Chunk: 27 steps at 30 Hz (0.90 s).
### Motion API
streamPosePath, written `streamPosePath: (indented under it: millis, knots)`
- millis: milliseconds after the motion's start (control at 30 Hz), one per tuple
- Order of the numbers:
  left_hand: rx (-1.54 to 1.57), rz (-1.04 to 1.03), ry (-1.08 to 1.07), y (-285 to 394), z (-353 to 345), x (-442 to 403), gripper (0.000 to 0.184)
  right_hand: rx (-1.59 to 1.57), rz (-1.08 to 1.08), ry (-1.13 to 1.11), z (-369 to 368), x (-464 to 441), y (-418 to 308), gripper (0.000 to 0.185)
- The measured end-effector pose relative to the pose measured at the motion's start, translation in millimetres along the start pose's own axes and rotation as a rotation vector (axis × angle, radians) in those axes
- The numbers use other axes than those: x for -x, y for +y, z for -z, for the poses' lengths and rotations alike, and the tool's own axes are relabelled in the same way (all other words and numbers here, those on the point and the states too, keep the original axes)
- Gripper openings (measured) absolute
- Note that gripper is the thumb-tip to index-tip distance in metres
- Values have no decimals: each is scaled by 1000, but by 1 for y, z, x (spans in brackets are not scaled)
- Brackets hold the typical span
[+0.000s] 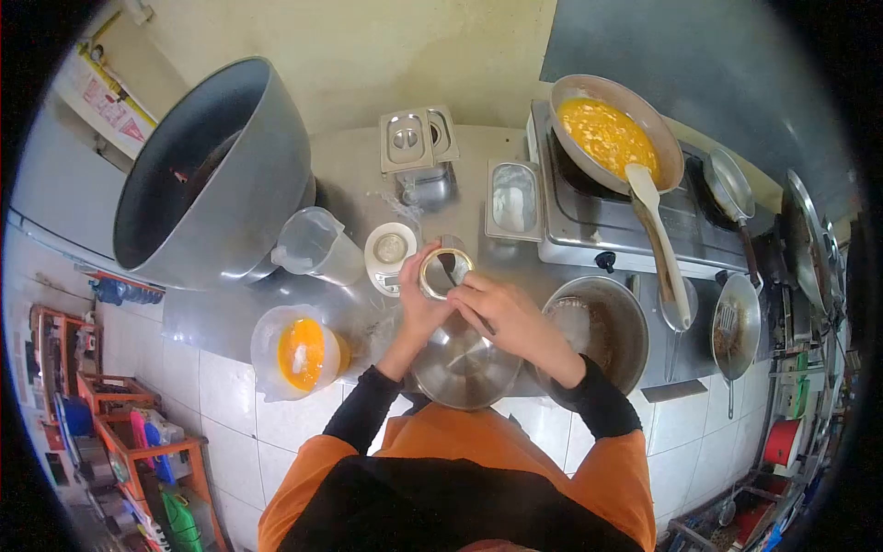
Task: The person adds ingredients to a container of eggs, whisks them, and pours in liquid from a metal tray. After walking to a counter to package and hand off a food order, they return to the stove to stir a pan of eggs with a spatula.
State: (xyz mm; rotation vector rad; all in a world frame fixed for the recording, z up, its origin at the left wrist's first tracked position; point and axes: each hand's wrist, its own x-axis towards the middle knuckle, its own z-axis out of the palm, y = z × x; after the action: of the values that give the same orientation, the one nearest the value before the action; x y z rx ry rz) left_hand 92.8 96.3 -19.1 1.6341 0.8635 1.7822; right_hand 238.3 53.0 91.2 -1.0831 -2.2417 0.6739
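Observation:
My left hand (421, 304) is wrapped round a small open jar (445, 273) with a gold rim, tilted so its dark inside shows. My right hand (508, 317) grips a thin spoon whose tip is inside the jar. Below both hands lies a shiny metal bowl (464, 373). To the left of the jar is a small white scale (388, 248) with a round container on it. A translucent jug (299, 354) at the lower left holds orange liquid with white powder on top.
A large grey pot (216, 175) stands at left beside a clear jug (317, 244). On the stove (589, 225), a pan (612, 129) holds yellow food and a spatula (651, 216). A metal pot (602, 322), a powder tray (513, 201) and lidded containers (418, 138) surround the hands.

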Motion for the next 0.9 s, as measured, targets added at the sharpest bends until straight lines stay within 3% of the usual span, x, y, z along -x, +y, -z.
streamPosePath:
  millis: [100,300,400,500,533,633,800,900]
  knots:
    - [57,8,-54,-1,3,0,77,-119,1,12,7,1,-3,8]
    - [-562,-77,-215,27,4,-13,79,-359,-121,137,8,13,9,13]
    - [-594,9,-237,32,-1,-20,79,-462,-295,142,8,22,16,15]
    - [-325,209,-101,5,-10,-12,78,-674,-422,251,7,30,21,19]
    - [-424,244,-129,0,-11,-12,84,-719,-434,292,7,32,24,21]
    - [-289,369,-107,-6,-17,-16,91,-835,-461,395,6,35,30,24]
    - [-286,339,-127,-22,-26,-15,98,-931,-462,421,10,16,27,24]
    - [-221,428,-166,-26,-27,-11,100,-905,-461,341,9,-12,31,26]
